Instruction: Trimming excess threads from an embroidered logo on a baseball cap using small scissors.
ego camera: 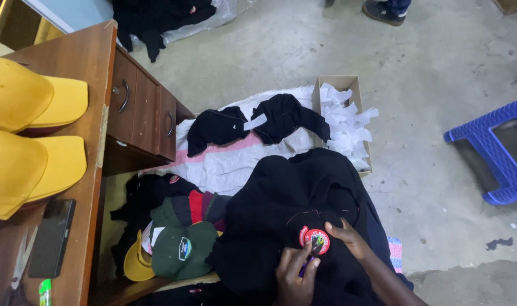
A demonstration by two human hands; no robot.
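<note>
Head view, L to R. Wooden desk with drawers [83, 62] at far L carries two yellow cloth caps [26, 130] and a dark flat phone [51, 238]; below its edge, a pile of green and red caps [182, 238]; white cloth spread on floor [230, 164] w/ black garment pieces; cardboard box of white paper strips [349, 119]; blue plastic stool [496, 153] at R. Centre: black knit garment [292, 198] on lap, round red-and-white badge [315, 238] on its front. Left hand [295, 277] closed on a small dark tool [312, 255], tip at badge; right hand [349, 238] open, fingers flat, pinning fabric beside badge, holding nothing. Step, judged: working at badge stitching; next calls for taut cloth, short controlled tool strokes. Room: desk edge close at L; bare concrete to R.
</note>
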